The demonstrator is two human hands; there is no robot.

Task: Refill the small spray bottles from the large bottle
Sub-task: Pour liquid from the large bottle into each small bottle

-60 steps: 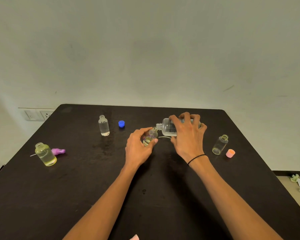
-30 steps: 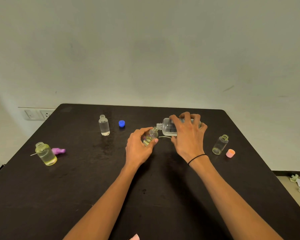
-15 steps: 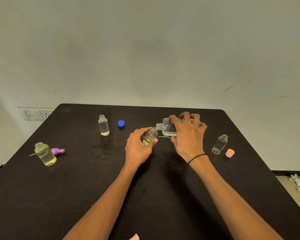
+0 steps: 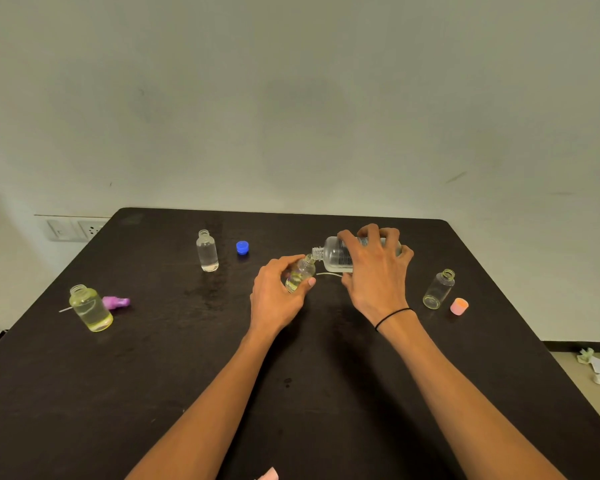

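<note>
My right hand (image 4: 374,271) grips the large clear bottle (image 4: 333,258), tipped on its side with its neck pointing left. My left hand (image 4: 278,292) holds a small clear bottle (image 4: 300,273) tilted toward it, its mouth touching the large bottle's neck. A little liquid shows in the small bottle. Another small clear bottle (image 4: 207,251) stands uncapped at the back left. A small bottle (image 4: 439,289) stands uncapped to the right. A wider bottle of yellowish liquid (image 4: 90,308) stands at the far left.
A blue cap (image 4: 242,247) lies near the back-left bottle. A purple spray head (image 4: 115,302) lies beside the yellowish bottle. A pink cap (image 4: 459,306) sits by the right bottle. A thin white tube (image 4: 328,274) lies under the large bottle. The black table (image 4: 187,358) ends near the right.
</note>
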